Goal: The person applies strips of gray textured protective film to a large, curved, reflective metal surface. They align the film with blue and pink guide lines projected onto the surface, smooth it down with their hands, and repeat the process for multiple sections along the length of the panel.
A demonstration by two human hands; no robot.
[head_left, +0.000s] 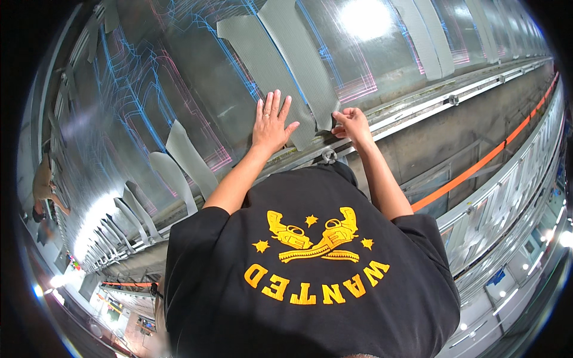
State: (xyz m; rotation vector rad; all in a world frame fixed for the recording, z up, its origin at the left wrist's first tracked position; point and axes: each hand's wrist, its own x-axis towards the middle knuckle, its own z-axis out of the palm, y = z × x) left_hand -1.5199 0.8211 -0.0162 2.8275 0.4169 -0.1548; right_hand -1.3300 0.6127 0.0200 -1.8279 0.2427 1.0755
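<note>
Two long grey ribbed fabric pieces lie side by side on the dark tabletop, a left piece and a right piece. My left hand rests flat with fingers spread at the lower left edge of the left piece; a ring shows on one finger. At the lower end of the right piece, my right hand has its thumb and fingertips closed on the corner. That corner appears slightly lifted, with a dark underside showing. My fingers partly hide the pinched edge.
Blue and pink lines mark the tabletop. More grey pieces, including one nearby, hang over its near edge. A metal rail with a round knob runs along this side. An orange strip lies beyond. Another person is at far left.
</note>
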